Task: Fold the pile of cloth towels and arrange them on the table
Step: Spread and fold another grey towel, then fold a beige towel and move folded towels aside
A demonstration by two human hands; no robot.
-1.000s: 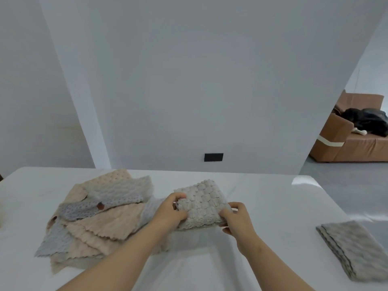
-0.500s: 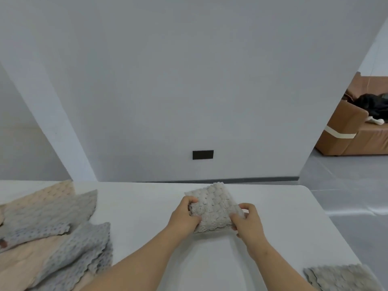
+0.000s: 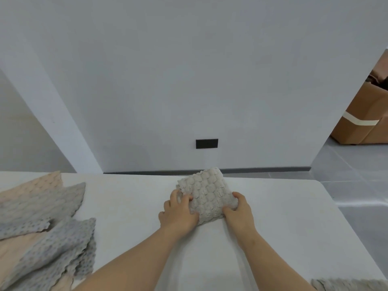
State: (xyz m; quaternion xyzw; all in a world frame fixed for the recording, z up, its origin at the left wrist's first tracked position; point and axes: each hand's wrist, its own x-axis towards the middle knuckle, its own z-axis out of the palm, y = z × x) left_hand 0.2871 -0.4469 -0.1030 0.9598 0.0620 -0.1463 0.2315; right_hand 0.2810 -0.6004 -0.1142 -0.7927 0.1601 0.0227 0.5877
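Observation:
A folded beige-grey bubbly towel (image 3: pixel 207 192) is held just above or on the white table (image 3: pixel 130 198), near its far edge. My left hand (image 3: pixel 178 211) grips its left side with thumb on top. My right hand (image 3: pixel 238 211) grips its near right corner, fingers curled round the edge. A loose pile of unfolded towels (image 3: pixel 42 227), grey and peach, lies at the left. The edge of another folded grey towel (image 3: pixel 348 285) shows at the bottom right corner.
The table's far edge runs close behind the held towel, and its right edge (image 3: pixel 346 227) drops to a grey floor. A white wall with a black socket plate (image 3: pixel 206 143) stands behind. A brown sofa (image 3: pixel 365 120) is at far right.
The view has swung to the right, so the pile has slid left and the folded towel at right is nearly out of frame. Both hands have carried the folded towel toward the table's far edge.

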